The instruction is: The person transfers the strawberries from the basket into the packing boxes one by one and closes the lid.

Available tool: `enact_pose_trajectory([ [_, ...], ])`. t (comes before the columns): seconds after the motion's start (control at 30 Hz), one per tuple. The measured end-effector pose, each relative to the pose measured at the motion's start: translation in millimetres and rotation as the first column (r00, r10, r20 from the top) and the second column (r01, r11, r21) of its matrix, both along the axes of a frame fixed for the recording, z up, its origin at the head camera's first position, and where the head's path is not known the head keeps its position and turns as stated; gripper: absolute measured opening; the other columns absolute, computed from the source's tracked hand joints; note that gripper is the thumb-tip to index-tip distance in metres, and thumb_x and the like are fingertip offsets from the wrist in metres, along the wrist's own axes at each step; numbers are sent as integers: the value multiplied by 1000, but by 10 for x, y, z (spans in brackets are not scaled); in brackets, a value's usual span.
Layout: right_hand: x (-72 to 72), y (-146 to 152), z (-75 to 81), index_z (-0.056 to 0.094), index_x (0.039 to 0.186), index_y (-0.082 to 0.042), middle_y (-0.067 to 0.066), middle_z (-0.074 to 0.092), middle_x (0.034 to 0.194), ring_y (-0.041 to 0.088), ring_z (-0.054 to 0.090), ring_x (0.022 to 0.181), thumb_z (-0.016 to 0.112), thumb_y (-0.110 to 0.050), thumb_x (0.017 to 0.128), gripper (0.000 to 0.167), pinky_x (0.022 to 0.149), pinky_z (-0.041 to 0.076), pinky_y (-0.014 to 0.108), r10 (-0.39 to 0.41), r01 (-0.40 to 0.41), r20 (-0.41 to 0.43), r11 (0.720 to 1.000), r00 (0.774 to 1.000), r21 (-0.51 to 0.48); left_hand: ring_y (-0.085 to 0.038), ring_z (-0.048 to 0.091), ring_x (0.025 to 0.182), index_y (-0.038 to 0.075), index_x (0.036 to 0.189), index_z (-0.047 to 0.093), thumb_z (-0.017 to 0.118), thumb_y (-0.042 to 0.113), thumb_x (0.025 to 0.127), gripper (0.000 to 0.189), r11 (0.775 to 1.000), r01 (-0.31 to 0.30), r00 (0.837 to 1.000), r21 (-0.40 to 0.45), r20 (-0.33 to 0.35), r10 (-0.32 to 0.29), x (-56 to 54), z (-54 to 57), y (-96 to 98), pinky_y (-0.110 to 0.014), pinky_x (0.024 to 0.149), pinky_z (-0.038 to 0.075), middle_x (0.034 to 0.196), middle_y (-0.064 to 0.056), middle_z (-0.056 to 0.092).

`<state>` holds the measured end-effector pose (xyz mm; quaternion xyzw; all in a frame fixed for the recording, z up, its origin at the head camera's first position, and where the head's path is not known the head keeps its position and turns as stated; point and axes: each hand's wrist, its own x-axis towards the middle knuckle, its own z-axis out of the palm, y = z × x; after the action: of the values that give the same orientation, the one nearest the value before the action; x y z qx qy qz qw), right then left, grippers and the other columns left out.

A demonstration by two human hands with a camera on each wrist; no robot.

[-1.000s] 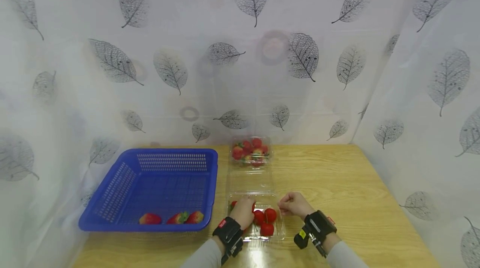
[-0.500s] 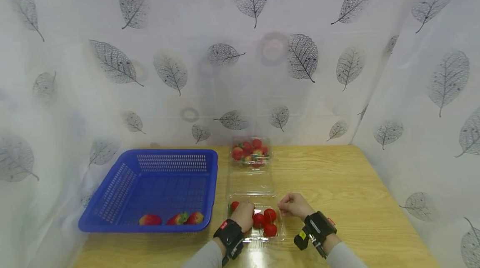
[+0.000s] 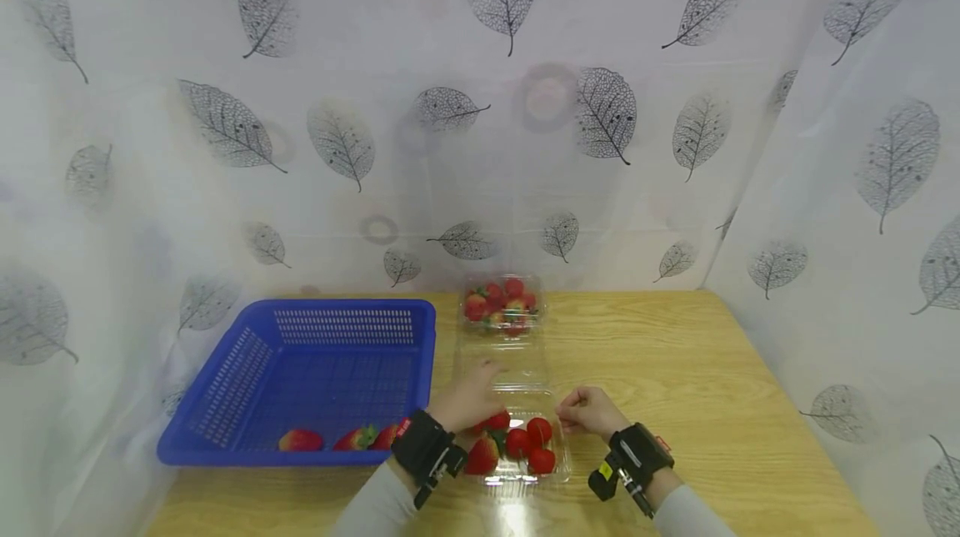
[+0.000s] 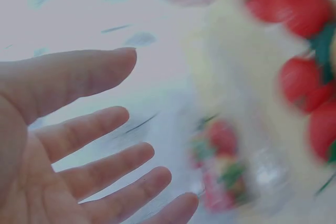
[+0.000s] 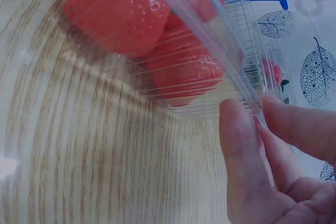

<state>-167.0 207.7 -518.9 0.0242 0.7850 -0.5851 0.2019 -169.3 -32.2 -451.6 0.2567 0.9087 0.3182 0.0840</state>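
My left hand hovers over the left part of a clear plastic clamshell box, fingers spread and holding nothing in the left wrist view. Several red strawberries lie in the box, and the left hand hides part of it. At the box's right side, the thumb and fingers of my right hand pinch its clear rim, as the right wrist view shows. Through the plastic wall there, large strawberries press close together.
A blue plastic basket stands at the left, with several strawberries along its near side. Behind the front box lies its raised clear lid. Another clear box filled with strawberries stands against the leaf-patterned curtain.
My left hand has let go of a strawberry in the box, opened, and lifted away up and to the left. The right hand has stayed at the rim.
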Motion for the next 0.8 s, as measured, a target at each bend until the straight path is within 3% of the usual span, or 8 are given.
enact_pose_trajectory([
  [0.13, 1, 0, 4, 52, 86, 8, 7, 60, 72, 12, 60, 62, 59, 0, 85, 10, 61, 55, 31, 3, -3, 1, 1000, 1000, 2, -33, 49, 113, 2, 123, 52, 68, 11, 76, 50, 998, -57, 995, 11, -76, 58, -63, 303, -195, -45, 90, 44, 125, -17, 49],
  [0.23, 4, -4, 3, 52, 86, 8, 7, 60, 72, 13, 60, 62, 59, -1, 85, 11, 62, 55, 32, -1, 1, 3, 1000, 1000, 6, -32, 51, 111, 3, 120, 55, 70, 10, 74, 49, 995, -102, 982, -7, -160, 99, -104, 445, -381, -44, 91, 44, 120, -14, 53],
  [0.33, 8, -10, 3, 52, 86, 8, 7, 60, 72, 13, 60, 62, 59, -1, 85, 11, 62, 55, 33, -10, 10, 8, 1000, 1000, 17, -32, 49, 113, 3, 117, 57, 70, 8, 73, 46, 986, -159, 968, -47, -205, 147, -140, 498, -582, -44, 94, 41, 119, -14, 54],
  [0.43, 8, -13, 1, 52, 86, 7, 7, 60, 72, 13, 60, 61, 60, -2, 85, 12, 62, 55, 33, -20, 19, 13, 999, 1000, 27, -33, 47, 114, 3, 115, 58, 69, 9, 72, 45, 970, -207, 961, -130, -211, 177, -194, 449, -776, -46, 93, 42, 119, -14, 52],
  [0.6, 2, -9, -6, 52, 86, 6, 8, 60, 73, 12, 59, 62, 60, -2, 85, 11, 62, 55, 32, -13, 12, 15, 1000, 1000, 26, -37, 50, 107, 4, 111, 60, 72, 10, 68, 46, 937, -210, 976, -279, -115, 184, -263, 273, -1034, -51, 82, 46, 117, -16, 52],
  [0.7, -3, -6, -9, 52, 86, 7, 8, 60, 74, 13, 60, 62, 59, -1, 85, 11, 62, 55, 31, -13, 12, 14, 1000, 1000, 20, -36, 53, 103, 1, 109, 60, 74, 8, 64, 47, 938, -128, 990, -322, 8, 138, -258, 183, -1117, -50, 83, 46, 112, -18, 55],
  [0.8, -5, -10, -9, 52, 86, 7, 8, 60, 74, 13, 60, 63, 59, 0, 85, 10, 62, 55, 31, -18, 17, 12, 1000, 1000, 23, -34, 54, 103, 0, 107, 61, 76, 6, 60, 50, 938, -58, 983, -341, 145, 113, -225, 119, -1135, -48, 88, 43, 109, -17, 59],
])
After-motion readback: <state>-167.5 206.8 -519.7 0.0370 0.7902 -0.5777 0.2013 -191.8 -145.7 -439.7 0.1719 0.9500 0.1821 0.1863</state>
